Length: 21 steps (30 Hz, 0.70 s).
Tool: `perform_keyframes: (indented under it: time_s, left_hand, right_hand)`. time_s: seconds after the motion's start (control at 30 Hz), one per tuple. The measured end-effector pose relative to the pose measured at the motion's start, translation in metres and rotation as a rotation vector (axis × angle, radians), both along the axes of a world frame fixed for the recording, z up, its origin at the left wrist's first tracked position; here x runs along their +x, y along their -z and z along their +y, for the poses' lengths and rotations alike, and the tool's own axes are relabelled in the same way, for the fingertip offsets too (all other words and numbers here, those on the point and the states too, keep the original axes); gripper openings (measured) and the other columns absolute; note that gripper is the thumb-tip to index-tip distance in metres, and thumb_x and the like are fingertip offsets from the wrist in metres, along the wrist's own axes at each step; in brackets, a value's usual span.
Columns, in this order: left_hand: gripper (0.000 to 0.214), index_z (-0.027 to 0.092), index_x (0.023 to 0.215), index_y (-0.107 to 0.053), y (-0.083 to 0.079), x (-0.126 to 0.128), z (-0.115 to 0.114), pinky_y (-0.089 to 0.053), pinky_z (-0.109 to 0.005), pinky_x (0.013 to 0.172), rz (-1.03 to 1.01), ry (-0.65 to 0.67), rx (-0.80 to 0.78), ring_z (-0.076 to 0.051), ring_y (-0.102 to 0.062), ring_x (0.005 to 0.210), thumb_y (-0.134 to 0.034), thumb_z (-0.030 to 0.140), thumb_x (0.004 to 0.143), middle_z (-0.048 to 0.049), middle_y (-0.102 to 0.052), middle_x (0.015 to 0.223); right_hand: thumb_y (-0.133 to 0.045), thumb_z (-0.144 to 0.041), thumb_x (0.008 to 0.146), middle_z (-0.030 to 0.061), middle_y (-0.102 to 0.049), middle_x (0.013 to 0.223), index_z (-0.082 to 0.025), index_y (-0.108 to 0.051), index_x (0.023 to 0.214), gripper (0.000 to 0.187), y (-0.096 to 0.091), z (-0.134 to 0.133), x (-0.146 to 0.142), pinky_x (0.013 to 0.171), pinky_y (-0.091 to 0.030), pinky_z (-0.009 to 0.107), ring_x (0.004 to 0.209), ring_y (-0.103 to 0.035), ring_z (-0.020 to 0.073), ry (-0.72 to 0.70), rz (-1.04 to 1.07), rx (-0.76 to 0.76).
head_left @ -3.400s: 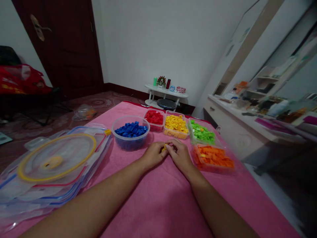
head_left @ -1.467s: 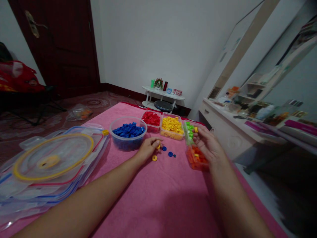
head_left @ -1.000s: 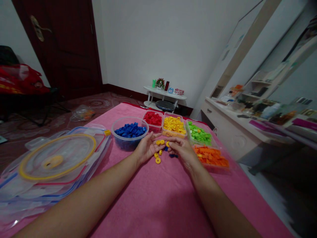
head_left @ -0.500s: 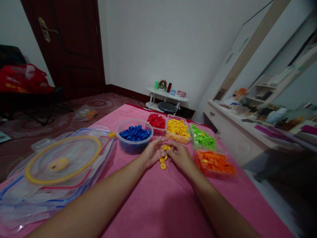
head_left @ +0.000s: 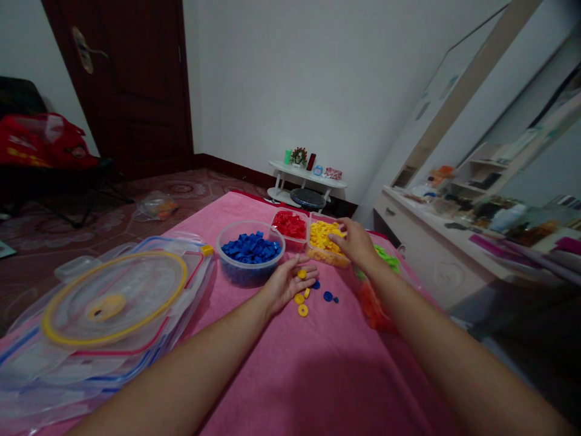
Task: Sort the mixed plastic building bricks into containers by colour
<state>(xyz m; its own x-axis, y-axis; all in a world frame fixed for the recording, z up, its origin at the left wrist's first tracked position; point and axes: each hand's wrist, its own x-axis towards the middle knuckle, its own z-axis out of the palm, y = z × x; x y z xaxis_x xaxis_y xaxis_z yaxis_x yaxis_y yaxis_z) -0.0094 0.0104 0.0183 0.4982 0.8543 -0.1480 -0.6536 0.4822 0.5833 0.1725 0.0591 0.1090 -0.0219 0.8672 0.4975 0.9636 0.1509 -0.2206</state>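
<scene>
My left hand [head_left: 287, 282] rests palm up on the pink cloth [head_left: 318, 375], fingers loosely curled, with a yellow round piece [head_left: 302, 274] lying on them. Beside it on the cloth lie loose yellow rings [head_left: 302, 310] and small blue discs [head_left: 327, 296]. My right hand [head_left: 356, 243] reaches over the tub of yellow pieces [head_left: 318, 255], fingertips bunched together at the pieces. What they pinch is hidden. A round bowl of blue pieces [head_left: 218, 249] and a tub of red pieces [head_left: 290, 224] stand just behind my left hand.
A tub of green pieces [head_left: 387, 258] and a blurred tub of orange pieces [head_left: 372, 306] sit partly behind my right forearm. A stack of clear lids [head_left: 113, 290] covers the left. A dresser [head_left: 431, 242], a small white table [head_left: 308, 175] and a dark door [head_left: 122, 79] stand beyond.
My right hand left my left hand and moved up and right, over the yellow tub. My left hand stays palm up with a yellow piece. The blue discs are uncovered.
</scene>
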Motion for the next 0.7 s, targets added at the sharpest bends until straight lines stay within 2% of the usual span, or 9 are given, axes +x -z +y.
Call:
perform_keyframes:
  time_s: [0.03, 0.1, 0.17, 0.23, 0.3, 0.4, 0.57, 0.7]
  left_hand:
    - [0.032, 0.008, 0.111, -0.053, 0.001, 0.001, 0.0, -0.052, -0.031, 0.083, 0.005, -0.003, 0.011, -0.017, -0.067, 0.079, -0.047, 0.032, 0.09, -0.0131, -0.065, 0.088]
    - [0.029, 0.009, 0.109, -0.055, 0.002, 0.002, 0.0, -0.052, -0.031, 0.082, 0.025, -0.018, 0.034, -0.016, -0.067, 0.078, -0.047, 0.03, 0.09, -0.0122, -0.065, 0.087]
    - [0.026, 0.01, 0.106, -0.056, 0.003, 0.004, 0.0, -0.052, -0.031, 0.081, 0.049, -0.058, 0.056, -0.016, -0.066, 0.078, -0.048, 0.027, 0.089, -0.012, -0.065, 0.088]
    - [0.022, 0.01, 0.103, -0.057, 0.003, 0.006, -0.001, -0.052, -0.031, 0.079, 0.064, -0.099, 0.078, -0.017, -0.065, 0.079, -0.05, 0.024, 0.087, -0.0115, -0.065, 0.086]
    - [0.02, 0.01, 0.101, -0.058, 0.003, 0.007, -0.002, -0.051, -0.031, 0.077, 0.071, -0.118, 0.092, -0.016, -0.065, 0.077, -0.052, 0.021, 0.086, -0.011, -0.064, 0.084]
    - [0.019, 0.01, 0.1, -0.059, 0.003, 0.008, -0.003, -0.051, -0.029, 0.075, 0.082, -0.128, 0.092, -0.015, -0.064, 0.074, -0.052, 0.019, 0.086, -0.0107, -0.065, 0.083]
    - [0.016, 0.01, 0.099, -0.058, 0.004, 0.008, -0.003, -0.051, -0.028, 0.073, 0.078, -0.14, 0.094, -0.015, -0.064, 0.075, -0.051, 0.018, 0.087, -0.0107, -0.065, 0.085]
    - [0.012, 0.009, 0.094, -0.059, 0.005, 0.01, -0.002, -0.05, -0.028, 0.074, 0.076, -0.194, 0.079, -0.016, -0.065, 0.077, -0.051, 0.016, 0.086, -0.0104, -0.065, 0.084]
  right_hand:
    - [-0.065, -0.028, 0.074, 0.0094, -0.066, 0.092, -0.017, -0.065, 0.103, 0.031, 0.0, -0.006, -0.003, 0.066, -0.041, 0.029, 0.074, -0.059, 0.0185, 0.002, -0.057, -0.054]
    - [-0.063, -0.031, 0.075, 0.0074, -0.068, 0.086, -0.02, -0.068, 0.088, 0.018, 0.005, -0.023, -0.011, 0.062, -0.039, 0.028, 0.073, -0.06, 0.0188, -0.019, -0.178, -0.258]
    - [-0.065, -0.037, 0.073, 0.0066, -0.068, 0.081, -0.021, -0.068, 0.084, 0.02, 0.016, -0.044, -0.02, 0.059, -0.037, 0.027, 0.072, -0.061, 0.0201, -0.047, -0.29, -0.462]
    - [-0.07, -0.038, 0.068, 0.0084, -0.069, 0.084, -0.019, -0.067, 0.089, 0.029, 0.028, -0.061, -0.024, 0.059, -0.036, 0.027, 0.075, -0.062, 0.0219, -0.069, -0.336, -0.571]
    - [-0.071, -0.033, 0.068, 0.0099, -0.069, 0.088, -0.016, -0.066, 0.09, 0.029, 0.038, -0.071, -0.025, 0.06, -0.035, 0.026, 0.078, -0.062, 0.0212, -0.086, -0.323, -0.599]
    - [-0.061, -0.022, 0.075, 0.0079, -0.069, 0.085, -0.015, -0.065, 0.084, 0.012, 0.045, -0.069, -0.021, 0.058, -0.035, 0.023, 0.073, -0.061, 0.0163, -0.105, -0.262, -0.59]
    - [-0.055, -0.021, 0.079, 0.0058, -0.069, 0.087, -0.015, -0.064, 0.096, 0.02, 0.048, -0.056, -0.024, 0.063, -0.038, 0.022, 0.075, -0.06, 0.0143, -0.172, -0.148, -0.511]
    - [-0.057, -0.016, 0.076, 0.0066, -0.069, 0.092, -0.014, -0.066, 0.088, 0.015, 0.059, -0.058, -0.032, 0.07, -0.04, 0.022, 0.083, -0.061, 0.0158, -0.244, -0.109, -0.497]
